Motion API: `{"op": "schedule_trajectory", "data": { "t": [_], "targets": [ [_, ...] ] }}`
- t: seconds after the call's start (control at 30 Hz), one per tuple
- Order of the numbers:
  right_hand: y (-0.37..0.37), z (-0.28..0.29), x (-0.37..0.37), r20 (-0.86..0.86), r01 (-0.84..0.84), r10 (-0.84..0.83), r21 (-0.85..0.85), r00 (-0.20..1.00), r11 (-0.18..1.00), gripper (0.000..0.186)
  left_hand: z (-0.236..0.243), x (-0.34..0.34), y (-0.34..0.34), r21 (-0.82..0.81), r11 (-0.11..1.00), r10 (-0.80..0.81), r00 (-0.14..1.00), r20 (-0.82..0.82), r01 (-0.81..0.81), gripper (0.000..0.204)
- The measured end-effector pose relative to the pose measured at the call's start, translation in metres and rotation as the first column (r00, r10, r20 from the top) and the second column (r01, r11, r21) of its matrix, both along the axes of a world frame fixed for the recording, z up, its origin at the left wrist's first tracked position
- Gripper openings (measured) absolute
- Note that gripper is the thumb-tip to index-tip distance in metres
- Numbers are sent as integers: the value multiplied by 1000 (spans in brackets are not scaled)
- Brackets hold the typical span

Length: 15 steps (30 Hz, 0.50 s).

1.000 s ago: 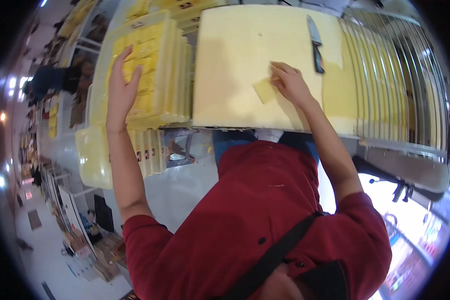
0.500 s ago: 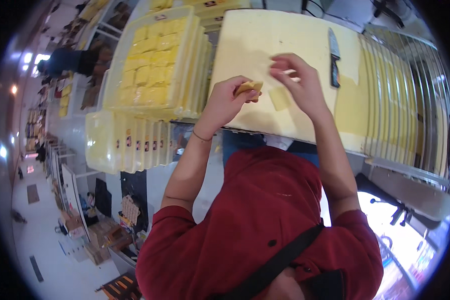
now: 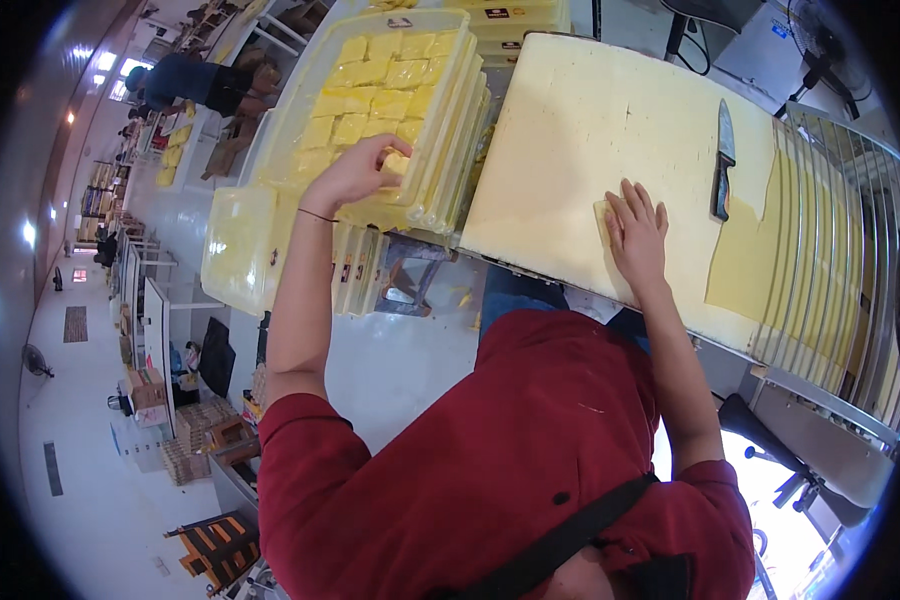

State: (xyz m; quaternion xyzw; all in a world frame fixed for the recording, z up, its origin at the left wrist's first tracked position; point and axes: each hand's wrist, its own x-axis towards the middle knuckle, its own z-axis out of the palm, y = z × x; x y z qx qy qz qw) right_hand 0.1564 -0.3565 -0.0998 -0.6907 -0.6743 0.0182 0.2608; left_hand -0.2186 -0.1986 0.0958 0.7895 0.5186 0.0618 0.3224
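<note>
At the near right corner of a clear plastic tray (image 3: pixel 457 50), my left hand (image 3: pixel 352 172) curls its fingers round a small folded yellow piece (image 3: pixel 396 163). Rows of similar shiny yellow folded pieces (image 3: pixel 372 72) fill that tray. My right hand (image 3: pixel 638 238) lies with outstretched fingers on a thin, pale yellow square sheet (image 3: pixel 602 212), covering most of it. The sheet rests on a cream-coloured board (image 3: pixel 560 130). What the sheet is made of cannot be told.
Right of my right hand lies a black-handled knife (image 3: pixel 723 165). A large yellow sheet (image 3: pixel 735 265) extends beneath a metal rack (image 3: pixel 820 250). More plastic trays (image 3: pixel 240 245) stand stacked at the left. Another person (image 3: pixel 185 85) is at the far left.
My left hand has moved left from the board to the tray with the folded piece. My right hand has come down onto the square sheet. The view has shifted.
</note>
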Motion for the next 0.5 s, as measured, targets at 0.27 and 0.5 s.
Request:
{"op": "schedule_trajectory", "data": {
  "t": [0.27,0.5],
  "targets": [
    [16,38,15,-82,-77,61,-201,995,977,14,0,15,-23,484,873,31,986,-164,53,50],
    [32,99,-21,-741,-298,112,-123,662,947,11,-10,112,-81,197,938,21,613,790,-286,47]
  ]
}}
